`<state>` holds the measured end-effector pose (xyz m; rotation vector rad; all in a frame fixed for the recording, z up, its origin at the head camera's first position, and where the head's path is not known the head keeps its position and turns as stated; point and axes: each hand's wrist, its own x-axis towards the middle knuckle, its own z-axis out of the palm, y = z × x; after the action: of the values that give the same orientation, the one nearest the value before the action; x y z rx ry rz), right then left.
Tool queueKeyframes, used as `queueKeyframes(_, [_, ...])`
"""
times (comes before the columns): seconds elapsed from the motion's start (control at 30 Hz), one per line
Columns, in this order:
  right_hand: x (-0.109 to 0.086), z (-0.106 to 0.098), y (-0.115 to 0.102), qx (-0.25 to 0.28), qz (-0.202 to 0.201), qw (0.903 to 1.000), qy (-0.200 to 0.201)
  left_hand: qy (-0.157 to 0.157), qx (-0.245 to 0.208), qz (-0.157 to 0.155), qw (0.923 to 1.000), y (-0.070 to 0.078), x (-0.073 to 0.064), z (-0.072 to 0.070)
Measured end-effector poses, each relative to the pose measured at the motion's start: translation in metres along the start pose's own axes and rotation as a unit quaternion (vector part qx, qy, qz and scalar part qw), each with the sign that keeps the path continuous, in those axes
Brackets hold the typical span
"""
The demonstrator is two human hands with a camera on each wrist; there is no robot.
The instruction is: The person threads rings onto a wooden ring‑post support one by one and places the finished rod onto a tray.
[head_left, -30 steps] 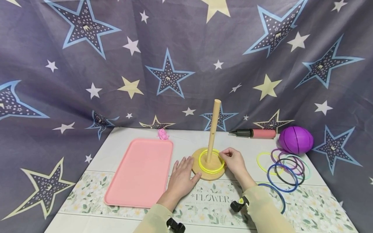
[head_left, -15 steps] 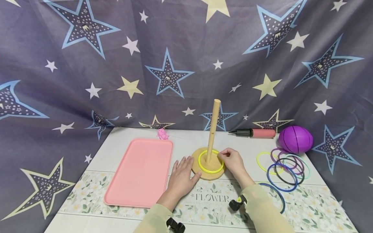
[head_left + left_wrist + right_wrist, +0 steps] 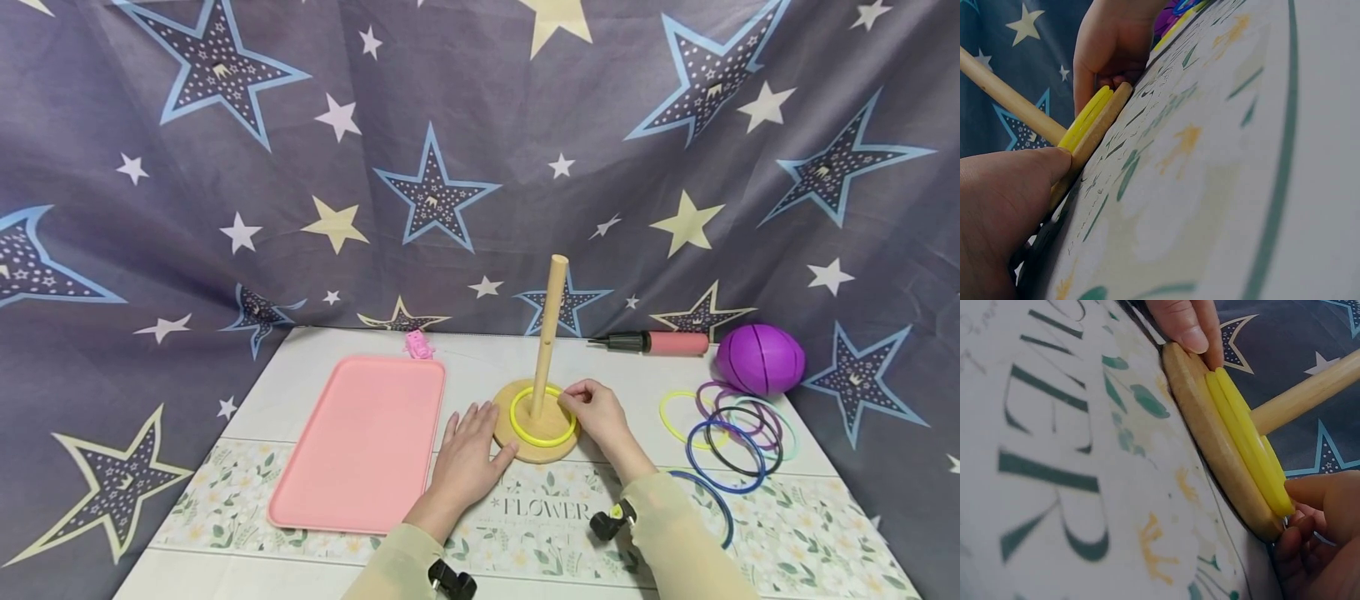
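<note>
A round wooden base (image 3: 542, 456) with an upright wooden peg (image 3: 551, 333) stands on the table. Two yellow rings (image 3: 1250, 447) lie stacked around the peg, flat on the base and lined up with each other. My right hand (image 3: 600, 417) pinches the rings' right edge between thumb and finger, its other fingers curled beneath in the right wrist view. Palm down, my left hand (image 3: 467, 457) rests with its fingers extended at the base's left edge. Its thumb (image 3: 1044, 164) reaches the near side of the base, beside the rings.
A pink tray (image 3: 360, 450) lies left of my left hand, with a small pink toy (image 3: 419, 345) behind it. A red-and-black hand pump (image 3: 675, 343) and a purple ball (image 3: 761, 358) sit at the back right. Several loose rings, including a blue ring (image 3: 727, 491), overlap on the right.
The upper yellow ring has shifted slightly and now lines up with the lower one. My right hand has moved a little left with it; my left hand stays put.
</note>
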<state>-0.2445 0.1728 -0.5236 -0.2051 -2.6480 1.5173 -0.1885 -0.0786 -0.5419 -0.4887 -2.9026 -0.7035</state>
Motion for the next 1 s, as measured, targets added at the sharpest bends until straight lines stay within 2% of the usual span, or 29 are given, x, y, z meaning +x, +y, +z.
queueKeyframes(0.3, [-0.005, -0.013, 0.004, 0.077, 0.019, 0.9967, -0.02, 0.0, -0.005, 0.0, 1.0, -0.002, -0.001, 0.003])
queueKeyframes(0.47, [-0.011, -0.029, 0.002, 0.077, 0.029, 0.9965, -0.015, -0.005, -0.001, -0.001, 1.0, -0.002, -0.001, 0.003])
queueKeyframes(0.77, [-0.029, -0.073, -0.008, 0.083, 0.001, 0.9965, -0.011, -0.004, 0.003, 0.002, 1.0, -0.002, 0.0, 0.0])
queueKeyframes(1.0, [-0.049, -0.105, 0.0, 0.071, -0.003, 0.9974, 0.014, -0.003, 0.003, 0.006, 1.0, -0.002, 0.0, 0.001])
